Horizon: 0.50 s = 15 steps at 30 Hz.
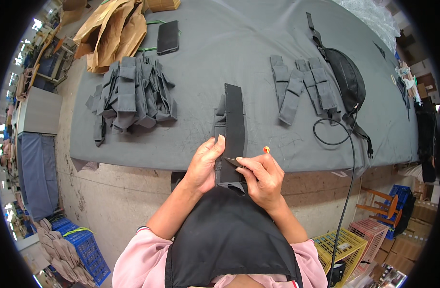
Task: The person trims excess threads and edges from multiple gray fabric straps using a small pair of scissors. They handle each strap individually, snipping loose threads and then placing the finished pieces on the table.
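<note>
A long dark grey fabric strip with folded layers along its left side lies over the table's front edge, its lower end overhanging towards me. My left hand is closed on its left edge, thumb on top. In my right hand is a small pointed tool with a dark blade, pinched between thumb and fingers. Its tip lies against the strip's face. An orange end sticks up behind the fingers; whether it belongs to the same tool I cannot tell.
A pile of similar grey strips lies left, several more right. Beyond are a phone and brown paper. A black waist bag and a black cable sit right. Crates stand on the floor.
</note>
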Motion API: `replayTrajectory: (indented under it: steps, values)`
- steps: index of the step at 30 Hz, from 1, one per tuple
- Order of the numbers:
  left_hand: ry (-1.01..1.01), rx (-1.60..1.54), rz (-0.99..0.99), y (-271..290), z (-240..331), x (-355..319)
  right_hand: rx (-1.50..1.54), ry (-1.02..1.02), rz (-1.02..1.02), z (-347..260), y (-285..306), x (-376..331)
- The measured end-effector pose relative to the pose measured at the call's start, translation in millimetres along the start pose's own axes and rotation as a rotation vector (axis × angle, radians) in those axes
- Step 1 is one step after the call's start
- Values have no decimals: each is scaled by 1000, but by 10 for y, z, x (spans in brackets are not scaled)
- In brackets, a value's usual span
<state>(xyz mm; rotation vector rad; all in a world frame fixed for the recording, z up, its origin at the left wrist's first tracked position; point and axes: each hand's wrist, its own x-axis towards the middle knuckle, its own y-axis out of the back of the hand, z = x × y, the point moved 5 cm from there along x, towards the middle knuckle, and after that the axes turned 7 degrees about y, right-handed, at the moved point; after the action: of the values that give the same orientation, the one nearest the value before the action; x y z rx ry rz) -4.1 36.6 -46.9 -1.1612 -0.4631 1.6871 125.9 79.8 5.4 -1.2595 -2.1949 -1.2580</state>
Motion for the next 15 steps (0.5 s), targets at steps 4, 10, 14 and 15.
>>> replayTrajectory:
  steps: [4, 10, 14, 15]
  values:
    - [11, -6, 24, -26, 9, -20, 47, -50, 6, -57, 28, -24]
    - [-121, -65, -139, 57, 130, 89, 299, -232, -127, -116, -183, -148]
    - [-188, -103, -171, 94, 263, 92, 190, -264, -45, -133, -71, -181]
    - [-194, -132, -175, 106, 267, 103, 159, -258, -40, -111, -74, -212]
